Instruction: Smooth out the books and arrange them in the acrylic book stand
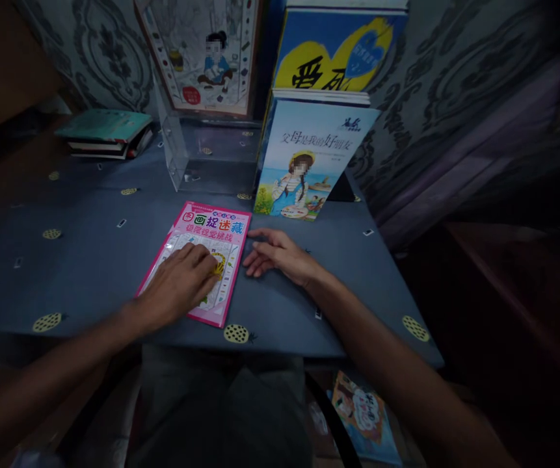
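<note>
A thin pink book (211, 234) with a picture cover lies flat on the blue patterned tabletop (89, 260). My left hand (179, 283) rests palm down on the lower half of the book, fingers stretched over the cover. My right hand (274, 255) lies flat on the table just right of the book's edge, fingers spread and pointing left, touching or nearly touching the book. Neither hand holds anything.
A clear acrylic stand (201, 156) stands behind the book, with a picture book (201, 52) leaning in it. Two upright books (309, 156) stand at the back right. A stack of books (106, 133) lies at the back left. Another book (365, 416) lies on the floor below.
</note>
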Demonstrator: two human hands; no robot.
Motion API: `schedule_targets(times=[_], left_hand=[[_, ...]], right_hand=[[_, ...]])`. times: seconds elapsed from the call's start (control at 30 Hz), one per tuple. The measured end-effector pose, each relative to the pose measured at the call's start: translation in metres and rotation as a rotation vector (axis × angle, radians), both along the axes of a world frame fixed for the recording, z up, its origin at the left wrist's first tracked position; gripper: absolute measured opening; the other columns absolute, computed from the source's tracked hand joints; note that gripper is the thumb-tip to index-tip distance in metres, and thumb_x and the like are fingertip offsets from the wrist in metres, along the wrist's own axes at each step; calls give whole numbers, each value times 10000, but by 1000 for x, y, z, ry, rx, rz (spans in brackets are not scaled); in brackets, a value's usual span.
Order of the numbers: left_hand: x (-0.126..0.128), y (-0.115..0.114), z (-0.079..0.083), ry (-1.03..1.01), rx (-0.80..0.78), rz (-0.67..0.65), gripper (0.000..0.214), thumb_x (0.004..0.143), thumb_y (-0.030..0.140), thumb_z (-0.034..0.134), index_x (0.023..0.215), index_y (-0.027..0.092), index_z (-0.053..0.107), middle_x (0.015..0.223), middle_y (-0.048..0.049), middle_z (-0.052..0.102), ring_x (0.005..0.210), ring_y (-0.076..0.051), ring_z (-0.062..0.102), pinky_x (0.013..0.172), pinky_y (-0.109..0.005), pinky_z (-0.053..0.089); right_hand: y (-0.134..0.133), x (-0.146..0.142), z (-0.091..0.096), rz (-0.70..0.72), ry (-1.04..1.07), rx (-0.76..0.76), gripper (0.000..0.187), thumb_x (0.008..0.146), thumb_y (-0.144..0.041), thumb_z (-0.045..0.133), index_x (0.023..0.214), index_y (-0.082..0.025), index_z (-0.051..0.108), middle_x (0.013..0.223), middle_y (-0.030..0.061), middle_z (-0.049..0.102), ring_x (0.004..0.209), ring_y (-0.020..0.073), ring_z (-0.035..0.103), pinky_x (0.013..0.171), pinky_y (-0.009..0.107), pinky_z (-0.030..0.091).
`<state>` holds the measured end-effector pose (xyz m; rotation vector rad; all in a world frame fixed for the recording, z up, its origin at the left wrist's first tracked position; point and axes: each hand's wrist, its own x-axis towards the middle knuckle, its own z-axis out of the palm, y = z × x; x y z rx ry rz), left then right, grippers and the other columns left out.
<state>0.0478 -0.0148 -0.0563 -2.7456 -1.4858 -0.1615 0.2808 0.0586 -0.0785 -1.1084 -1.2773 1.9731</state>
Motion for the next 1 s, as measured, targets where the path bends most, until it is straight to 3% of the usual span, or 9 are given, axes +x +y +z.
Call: schedule_targets(times=[0.1,0.27,0.5,0.67,0.8,0.9,1.0], left_hand=[[32,-3,16,93,-145,167,377,1009,487,522,1090,135,630,1056,-150,667,987,-331,673,734,-412,565],[65,-2,28,216,-222,288,344,1021,395,493,1168,100,592,1064,-183,678,960,-350,715,736,-427,578],[62,3,30,231,-245,227,275,1010,189,385,1078,89,631,899,-175,720,866,-323,745,748,-411,567],[55,7,35,184,-327,246,257,1023,171,373,1066,114,619,862,-139,739,863,-300,752,758,-386,551],[56,8,33,198,-296,240,269,1025,169,352,1059,115,614,859,-141,736,856,-308,749,759,-403,560],[62,4,28,225,-282,256,280,1030,201,371,1124,109,618,933,-151,736,873,-309,741,766,-428,581],[70,-5,22,223,-220,295,302,1023,224,419,1224,114,616,1125,-175,708,1038,-324,703,774,-432,606]], right_hand=[[1,-2,1,-68,8,2,222,1009,-67,447,1199,-181,456,655,4,738,544,147,729,516,222,592],[3,0,-4,-136,45,29,256,978,-70,498,1195,-199,459,681,-14,738,569,147,741,554,234,614],[3,0,-6,-165,96,42,326,962,-70,513,1250,-214,467,755,-5,759,637,147,760,602,250,636],[1,-2,-3,-231,96,61,342,948,-66,534,1252,-214,482,806,2,763,706,151,769,679,281,650],[3,-2,-5,-218,97,77,339,926,-67,549,1229,-213,506,858,16,768,747,150,770,721,296,652],[5,0,-9,-176,54,183,315,923,-113,559,1222,-210,541,932,44,776,769,156,768,727,313,650],[4,0,-12,-132,-117,512,255,942,-169,532,1177,-201,624,996,75,779,826,187,759,763,366,643]])
